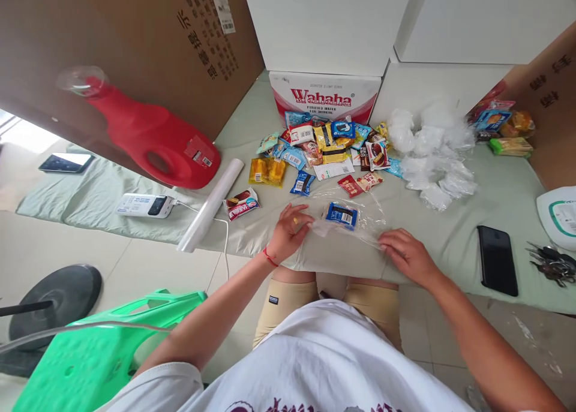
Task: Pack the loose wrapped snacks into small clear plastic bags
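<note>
A small blue snack packet [342, 215] lies on a sheet of clear plastic film [371, 209] near the table's front edge. At the film's left side, my left hand [291, 229] has thumb and fingers closed on its bunched edge. My right hand [407, 253] pinches the film's right corner. Behind the packet are two red packets [350, 186] and another blue packet [302, 183]. A heap of mixed wrapped snacks [330, 142] sits farther back. To its right is a pile of crumpled clear plastic [434, 154].
A roll of film [211, 205] lies left, beside a red jug [157, 139] and a power bank [146, 205] with a cable. A black phone [497, 260] and keys [553, 263] are at right. A Wahaha box [324, 97] stands behind; a green stool [103, 352] is below left.
</note>
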### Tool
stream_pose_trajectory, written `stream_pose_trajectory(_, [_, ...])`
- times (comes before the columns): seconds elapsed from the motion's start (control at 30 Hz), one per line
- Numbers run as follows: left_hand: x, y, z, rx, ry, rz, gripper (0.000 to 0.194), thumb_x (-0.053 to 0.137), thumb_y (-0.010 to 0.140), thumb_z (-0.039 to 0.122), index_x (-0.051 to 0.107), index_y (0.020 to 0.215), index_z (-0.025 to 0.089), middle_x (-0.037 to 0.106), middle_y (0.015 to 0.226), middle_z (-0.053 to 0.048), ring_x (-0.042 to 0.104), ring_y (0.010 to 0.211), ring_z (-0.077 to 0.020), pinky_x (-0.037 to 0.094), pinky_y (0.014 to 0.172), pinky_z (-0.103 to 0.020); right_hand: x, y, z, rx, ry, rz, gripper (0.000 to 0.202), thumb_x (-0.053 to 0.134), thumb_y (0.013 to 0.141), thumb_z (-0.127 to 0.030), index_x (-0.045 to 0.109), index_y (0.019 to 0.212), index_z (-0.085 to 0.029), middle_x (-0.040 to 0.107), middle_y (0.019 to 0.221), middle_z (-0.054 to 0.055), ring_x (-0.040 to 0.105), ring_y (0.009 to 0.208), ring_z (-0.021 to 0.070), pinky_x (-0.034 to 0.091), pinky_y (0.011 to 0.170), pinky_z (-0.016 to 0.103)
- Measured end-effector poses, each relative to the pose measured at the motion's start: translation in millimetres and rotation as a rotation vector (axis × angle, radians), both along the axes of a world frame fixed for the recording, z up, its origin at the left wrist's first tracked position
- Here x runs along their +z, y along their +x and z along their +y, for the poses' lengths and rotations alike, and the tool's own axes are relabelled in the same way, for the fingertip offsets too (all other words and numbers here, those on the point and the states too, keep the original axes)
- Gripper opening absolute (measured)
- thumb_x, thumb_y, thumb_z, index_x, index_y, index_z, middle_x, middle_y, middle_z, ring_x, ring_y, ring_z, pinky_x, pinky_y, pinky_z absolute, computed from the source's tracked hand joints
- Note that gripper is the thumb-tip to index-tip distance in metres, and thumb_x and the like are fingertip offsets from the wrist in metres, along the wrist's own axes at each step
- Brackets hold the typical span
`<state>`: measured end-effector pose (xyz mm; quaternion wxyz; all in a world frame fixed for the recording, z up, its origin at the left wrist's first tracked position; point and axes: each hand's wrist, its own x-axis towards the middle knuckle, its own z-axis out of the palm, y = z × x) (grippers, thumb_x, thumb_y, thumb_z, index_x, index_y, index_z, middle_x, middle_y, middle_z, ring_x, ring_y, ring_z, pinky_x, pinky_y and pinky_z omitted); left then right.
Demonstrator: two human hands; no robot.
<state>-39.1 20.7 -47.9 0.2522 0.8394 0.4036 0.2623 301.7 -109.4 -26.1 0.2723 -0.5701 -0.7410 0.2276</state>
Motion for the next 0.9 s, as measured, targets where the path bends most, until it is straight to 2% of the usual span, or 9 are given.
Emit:
stream_pose_trajectory(0.17, [-15.1, -3.4, 0.5, 0.325, -0.200, -0.168, 0.031, 0.043, 0.099, 0.038, 0.065, 0.085, 0.022, 0.074, 0.099, -0.008, 0.069, 0.105, -0.0225, 0.055, 0.096, -0.039, 17.4, 10.3, 71.7, -0.060, -0.184, 0.022, 0.029, 0.052, 0.098, -0.039, 0.076, 0.105, -0.023, 0.075, 0.095, 0.004, 0.067, 0.085, 0.0200, 0.051, 0.079, 0.031])
stream_pose_trajectory(0.27, [-18.5, 3.5, 7.4, 0.538, -0.252, -0.052, 0.035, 0.046, 0.097, 0.044, 0.056, 0.070, 0.023, 0.065, 0.073, -0.005, 0.065, 0.088, -0.0247, 0.054, 0.086, -0.040, 11.5, 7.4, 116.0, -0.115, -0.330, -0.135, 0.027, 0.053, 0.096, -0.034, 0.075, 0.103, -0.021, 0.073, 0.087, 0.003, 0.064, 0.078, 0.0190, 0.047, 0.071, 0.028])
stream_pose_trajectory(0.33, [-18.5, 6.5, 14.0, 0.671, -0.213, 0.092, 0.029, 0.055, 0.091, 0.042, 0.055, 0.069, 0.023, 0.064, 0.078, -0.007, 0.062, 0.096, -0.0293, 0.051, 0.090, -0.044, 7.7, 2.5, 136.3, -0.158, -0.353, -0.360, 0.023, 0.057, 0.093, -0.027, 0.075, 0.105, -0.020, 0.073, 0.095, 0.007, 0.064, 0.087, 0.0216, 0.045, 0.073, 0.028])
stream_pose_trajectory(0.47, [-19.1, 4.6, 25.1, 0.860, -0.119, 0.200, 0.022, 0.069, 0.077, 0.031, 0.063, 0.095, 0.020, 0.062, 0.115, -0.014, 0.053, 0.118, -0.0363, 0.044, 0.102, -0.051, 13.8, -14.1, 158.3, -0.180, -0.179, -0.676, 0.028, 0.056, 0.093, -0.021, 0.075, 0.113, -0.015, 0.067, 0.118, 0.017, 0.054, 0.112, 0.0334, 0.044, 0.081, 0.035])
stream_pose_trajectory(0.6, [-14.0, -2.0, 18.4, 0.881, 0.102, 0.085, 0.028, 0.060, 0.076, 0.018, 0.062, 0.104, 0.016, 0.058, 0.115, -0.015, 0.052, 0.116, -0.0346, 0.040, 0.104, -0.053, 25.6, -39.6, 185.2, -0.036, 0.036, -0.621, 0.035, 0.047, 0.098, -0.021, 0.073, 0.120, -0.013, 0.067, 0.115, 0.018, 0.050, 0.115, 0.0342, 0.041, 0.095, 0.042])
stream_pose_trajectory(0.67, [-5.6, -0.5, 6.6, 0.822, 0.269, 0.028, 0.026, 0.055, 0.077, 0.015, 0.064, 0.102, 0.016, 0.061, 0.111, -0.015, 0.054, 0.113, -0.0327, 0.038, 0.103, -0.052, 24.1, -53.5, 203.6, 0.122, 0.017, -0.613, 0.038, 0.052, 0.097, -0.025, 0.069, 0.128, -0.014, 0.067, 0.118, 0.018, 0.048, 0.120, 0.0352, 0.040, 0.098, 0.044])
stream_pose_trajectory(0.77, [8.5, 15.4, -13.4, 0.420, 0.406, 0.040, 0.029, 0.051, 0.085, 0.017, 0.070, 0.106, 0.021, 0.070, 0.111, -0.011, 0.058, 0.108, -0.0283, 0.039, 0.098, -0.047, 14.2, -71.0, 229.1, 0.259, -0.115, -0.688, 0.041, 0.063, 0.092, -0.034, 0.070, 0.126, -0.013, 0.068, 0.117, 0.020, 0.049, 0.122, 0.0379, 0.039, 0.096, 0.044])
stream_pose_trajectory(0.83, [13.2, 33.9, -21.4, 0.114, 0.377, 0.160, 0.039, 0.049, 0.091, 0.017, 0.070, 0.123, 0.025, 0.072, 0.126, -0.009, 0.060, 0.108, -0.0254, 0.040, 0.091, -0.043, 9.0, -77.9, 241.5, 0.289, -0.184, -0.718, 0.035, 0.068, 0.088, -0.034, 0.074, 0.116, -0.014, 0.070, 0.110, 0.019, 0.052, 0.118, 0.0373, 0.040, 0.094, 0.042])
stream_pose_trajectory(0.9, [12.7, 52.7, -22.5, -0.021, 0.283, 0.315, 0.048, 0.045, 0.094, 0.014, 0.065, 0.137, 0.025, 0.065, 0.143, -0.008, 0.060, 0.108, -0.0245, 0.041, 0.086, -0.042, 9.5, -79.6, 248.7, 0.310, -0.213, -0.711, 0.022, 0.066, 0.088, -0.027, 0.076, 0.105, -0.015, 0.072, 0.101, 0.016, 0.055, 0.113, 0.0345, 0.040, 0.090, 0.038])
